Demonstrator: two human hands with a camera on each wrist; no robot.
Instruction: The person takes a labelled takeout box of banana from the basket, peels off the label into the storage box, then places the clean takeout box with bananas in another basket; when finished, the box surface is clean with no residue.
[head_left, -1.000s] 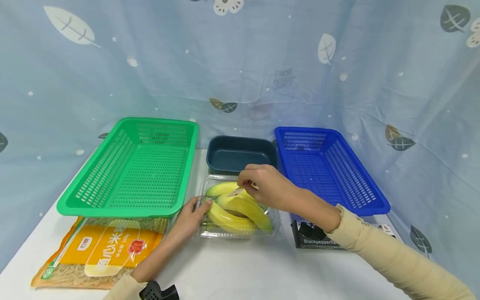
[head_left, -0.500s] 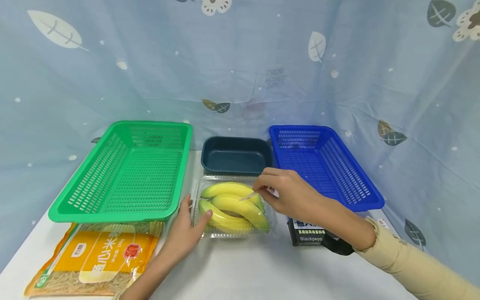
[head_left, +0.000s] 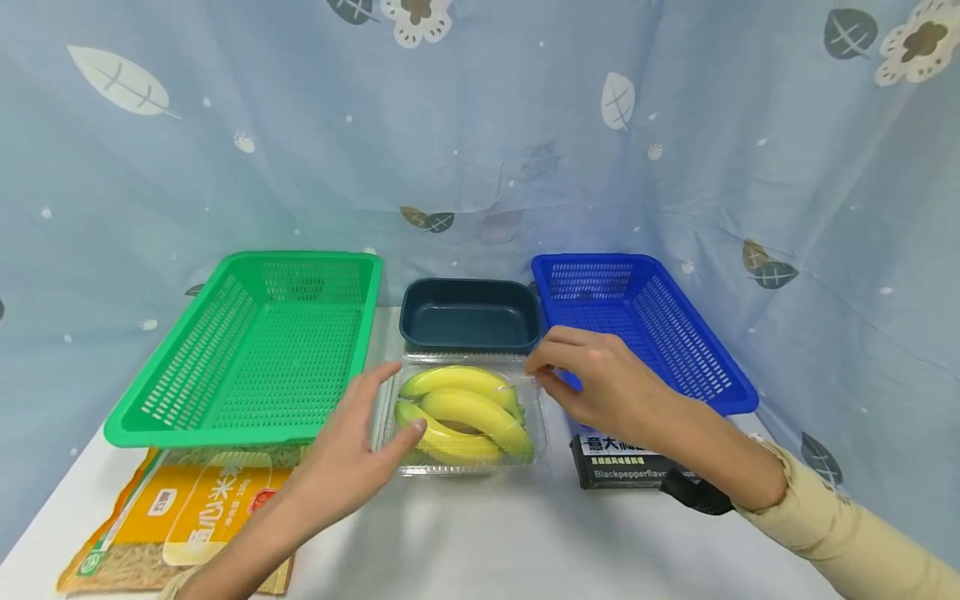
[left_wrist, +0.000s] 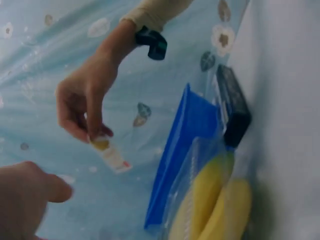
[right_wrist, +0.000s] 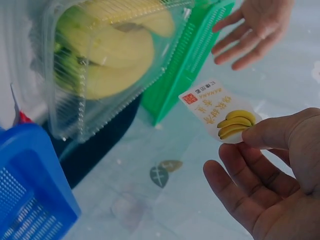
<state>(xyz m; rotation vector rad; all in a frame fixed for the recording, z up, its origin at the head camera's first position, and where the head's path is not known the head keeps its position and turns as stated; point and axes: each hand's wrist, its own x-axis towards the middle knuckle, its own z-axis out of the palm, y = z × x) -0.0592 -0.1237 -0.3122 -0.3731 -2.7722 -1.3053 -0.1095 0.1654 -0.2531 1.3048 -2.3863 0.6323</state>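
The banana label (right_wrist: 220, 116), a small white sticker printed with a bunch of bananas, is pinched between the thumb and forefinger of the right hand (head_left: 600, 385), which holds it in the air just above the right rim of the clear clamshell box (head_left: 461, 412); the other fingers of that hand are loosely curled beneath it. In the left wrist view the label (left_wrist: 111, 153) hangs down from those fingertips. The left hand (head_left: 347, 457) holds nothing: its fingers are straight and spread, hovering at the left side of the box, and whether the fingertips touch the plastic I cannot tell.

The clamshell box sits shut in the middle of the white worktop (head_left: 480, 542), with three yellow-green bananas (head_left: 467, 408) inside. Right behind it, toward the back edge, stands a dark teal dish (head_left: 471, 315), just beside the box. A green mesh basket (head_left: 255, 350) takes up the left half of the worktop, reaching to the back edge, and a blue mesh basket (head_left: 645, 325) stands on the right side, its near corner just behind the right hand. A black packet marked Blackpepper (head_left: 622, 465) lies to the right of the box, partly under the right wrist. Near the front left corner lies a yellow bag of pasta (head_left: 172, 521), its far end tucked under the green basket. A pale blue cloth with leaf prints (head_left: 480, 142) hangs behind and around it all.
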